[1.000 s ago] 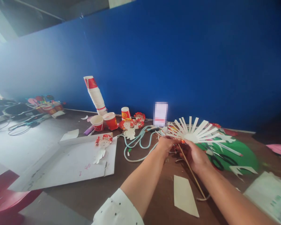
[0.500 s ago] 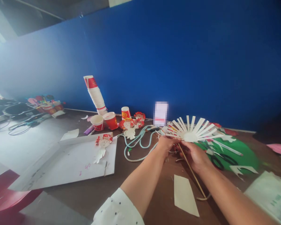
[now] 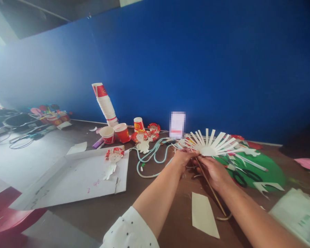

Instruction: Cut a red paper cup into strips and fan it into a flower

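Both hands meet around a white paper cup cut into strips (image 3: 208, 150), its strips fanned out like rays from the round base. My left hand (image 3: 184, 159) is closed on its near left edge, thumb on top. My right hand (image 3: 214, 168) has its fingers curled round the upper end of a thin wooden stick (image 3: 212, 189), which slants down toward me below the cut cup. Whether the stick is joined to the cup is hidden by the fingers. Under the forearms lies a cream paper piece (image 3: 204, 215).
Black-handled scissors (image 3: 244, 177) rest on a green disc (image 3: 271, 168) at right. Left of my hands are a looped pale cable (image 3: 144, 175), paper dolls with red frilled hair (image 3: 115, 155), a white board (image 3: 74, 186), red-and-white cups (image 3: 122, 132) and a leaning cup stack (image 3: 106, 106).
The cut cup and the stick's top have shifted very slightly left and down, with both hands still on them. Everything else stays where it was.
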`<state>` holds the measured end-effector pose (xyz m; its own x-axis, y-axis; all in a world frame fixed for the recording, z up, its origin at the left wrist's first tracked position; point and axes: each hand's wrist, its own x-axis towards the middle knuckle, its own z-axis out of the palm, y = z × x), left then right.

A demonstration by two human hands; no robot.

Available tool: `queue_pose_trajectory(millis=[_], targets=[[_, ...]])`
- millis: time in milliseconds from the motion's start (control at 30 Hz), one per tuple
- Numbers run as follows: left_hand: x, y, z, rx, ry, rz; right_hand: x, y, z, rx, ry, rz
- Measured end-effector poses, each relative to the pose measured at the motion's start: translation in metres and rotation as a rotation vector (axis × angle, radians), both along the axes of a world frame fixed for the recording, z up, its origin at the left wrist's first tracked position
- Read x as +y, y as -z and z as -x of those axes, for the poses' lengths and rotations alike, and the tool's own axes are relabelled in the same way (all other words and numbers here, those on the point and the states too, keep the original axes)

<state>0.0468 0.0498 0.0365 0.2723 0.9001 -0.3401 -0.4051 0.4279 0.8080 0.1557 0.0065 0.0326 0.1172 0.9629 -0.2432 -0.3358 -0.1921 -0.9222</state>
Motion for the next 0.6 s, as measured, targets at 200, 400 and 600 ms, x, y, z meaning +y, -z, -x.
queue_pose_trajectory(millis=[200, 400, 600], targets=[[0.0030, 0.0040, -0.0006, -0.086, 0.019, 0.014, 0.0017, 0.0029, 0.0013, 0.074, -0.011, -0.046], [0.0034, 0.0037, -0.0004, -0.053, 0.041, 0.024, 0.0008, 0.0020, 0.0030, 0.033, -0.035, -0.053], [0.0019, -0.0038, 0.0052, 0.012, 0.057, 0.003, 0.0002, -0.0004, 0.0052, -0.012, -0.018, -0.067]])
